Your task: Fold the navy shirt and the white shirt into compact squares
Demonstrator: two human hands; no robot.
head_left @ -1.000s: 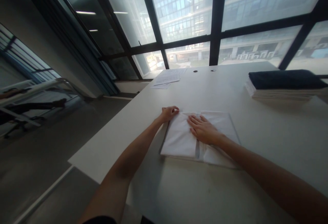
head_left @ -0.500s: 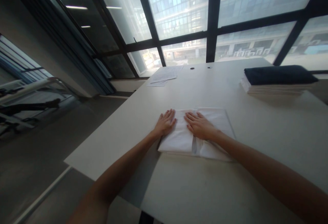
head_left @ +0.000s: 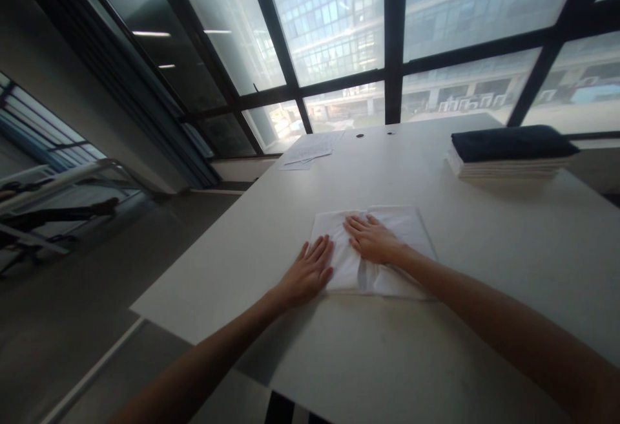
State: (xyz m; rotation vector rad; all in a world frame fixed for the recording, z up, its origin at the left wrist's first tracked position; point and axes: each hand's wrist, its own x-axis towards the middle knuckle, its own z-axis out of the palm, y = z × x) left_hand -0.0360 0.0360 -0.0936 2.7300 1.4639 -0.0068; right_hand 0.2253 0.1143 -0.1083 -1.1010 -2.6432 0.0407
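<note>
A folded white cloth lies flat on the white table in front of me, with a seam or gap running down its middle. My left hand rests at the cloth's left edge, palm down, fingers stretched out and partly over it. Near the middle of the cloth, my right hand lies flat with its fingers extended. Neither hand grips anything. Parts of the cloth are hidden under both hands and the right forearm.
At the back right stands a stack of folded pale cloths with a dark navy cloth on top. Sheets of paper lie at the far left of the table. Large windows rise behind; part of a person shows at far left.
My left hand has slid toward me along the cloth's left edge. The right hand stays flat near the middle. The view has shifted slightly.
</note>
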